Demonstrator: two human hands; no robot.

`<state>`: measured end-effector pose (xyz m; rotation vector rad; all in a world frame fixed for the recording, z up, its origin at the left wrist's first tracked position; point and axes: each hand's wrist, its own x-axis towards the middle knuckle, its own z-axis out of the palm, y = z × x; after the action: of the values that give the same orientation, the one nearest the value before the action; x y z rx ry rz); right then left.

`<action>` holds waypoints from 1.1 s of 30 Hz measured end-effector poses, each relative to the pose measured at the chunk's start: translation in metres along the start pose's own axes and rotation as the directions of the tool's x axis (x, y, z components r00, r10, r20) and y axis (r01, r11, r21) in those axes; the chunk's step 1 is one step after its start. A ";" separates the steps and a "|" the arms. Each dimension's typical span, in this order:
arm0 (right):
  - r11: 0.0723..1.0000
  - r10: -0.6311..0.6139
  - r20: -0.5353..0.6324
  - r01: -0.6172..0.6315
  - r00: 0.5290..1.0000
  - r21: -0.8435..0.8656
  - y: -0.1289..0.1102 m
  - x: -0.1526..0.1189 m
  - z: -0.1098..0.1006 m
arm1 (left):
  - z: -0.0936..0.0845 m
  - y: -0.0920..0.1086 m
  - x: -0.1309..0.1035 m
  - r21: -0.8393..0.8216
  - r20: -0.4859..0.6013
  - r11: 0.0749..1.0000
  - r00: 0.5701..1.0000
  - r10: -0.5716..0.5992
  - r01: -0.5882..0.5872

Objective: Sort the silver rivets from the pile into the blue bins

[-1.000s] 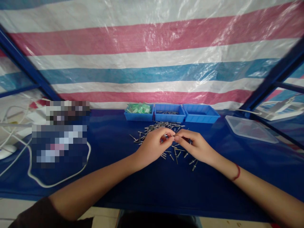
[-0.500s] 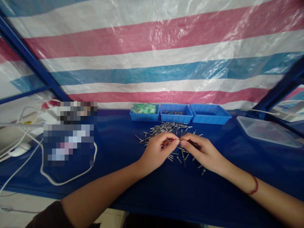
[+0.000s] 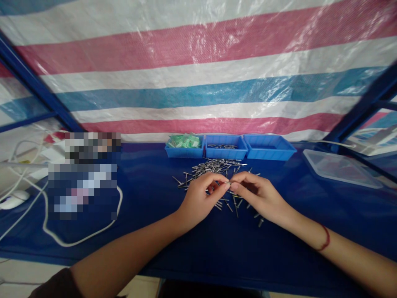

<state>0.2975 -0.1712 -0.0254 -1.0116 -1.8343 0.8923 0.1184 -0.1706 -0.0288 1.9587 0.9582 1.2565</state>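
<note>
Barely changed: still pinching small, mostly hidden metal pin (image 3: 228,182) between nearly closed fingertips of left hand (image 3: 198,199) and right hand (image 3: 267,199), over near side of pin pile (image 3: 214,166). Suggests unfinished handling; not yet let go.

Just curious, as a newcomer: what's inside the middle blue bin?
Some thin metal pieces show inside the middle blue bin, resembling the pile in front of it. Its near wall covers the lower part, so anything down there can't be seen.
</note>
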 end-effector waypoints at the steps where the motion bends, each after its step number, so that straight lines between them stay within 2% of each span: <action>1: 1.000 -0.003 -0.021 0.004 1.000 0.021 0.000 0.000 0.000 | 0.000 0.000 0.000 0.005 -0.004 1.000 1.000 -0.010 0.010; 7: 0.994 -0.038 -0.112 0.049 0.993 0.102 0.000 0.001 0.001 | 0.000 -0.004 -0.001 0.001 0.013 0.995 0.995 -0.100 0.100; 11: 0.992 -0.081 -0.108 0.090 0.991 0.083 0.001 0.000 0.001 | 0.000 -0.005 0.000 0.024 0.044 0.993 0.992 -0.117 0.116; 15: 0.977 -0.182 -0.085 0.171 0.980 -0.126 -0.002 -0.002 -0.003 | -0.001 -0.003 0.001 0.051 0.098 0.989 0.985 -0.143 0.138; 18: 0.918 -0.282 -0.052 0.254 0.958 -0.306 -0.009 -0.002 -0.007 | -0.003 -0.001 0.001 0.062 0.138 0.987 0.978 -0.154 0.147; 21: 0.850 -0.374 -0.002 0.342 0.927 -0.402 -0.018 0.004 -0.011 | -0.004 -0.001 0.002 0.053 0.168 0.988 0.975 -0.149 0.142; 23: 0.816 -0.407 0.006 0.367 0.913 -0.446 -0.022 0.013 -0.014 | -0.005 -0.002 0.002 0.015 0.155 0.989 0.977 -0.146 0.146; 26: 0.779 -0.410 -0.029 0.334 0.912 -0.531 -0.020 0.038 -0.021 | -0.006 -0.006 0.002 -0.036 0.125 0.987 0.981 -0.150 0.156; 30: 0.727 -0.375 -0.152 0.188 0.915 -0.661 0.002 0.082 -0.031 | -0.009 -0.009 0.004 -0.004 0.148 0.989 0.978 -0.145 0.147; 33: 0.612 -0.344 -0.115 0.129 0.932 -0.780 0.023 0.107 -0.034 | -0.010 -0.009 0.004 0.045 0.187 0.993 0.975 -0.117 0.110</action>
<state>0.3004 -0.0604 0.0030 -1.2535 -2.0773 -0.2559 0.1079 -0.1617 -0.0305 1.9792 0.9855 0.9764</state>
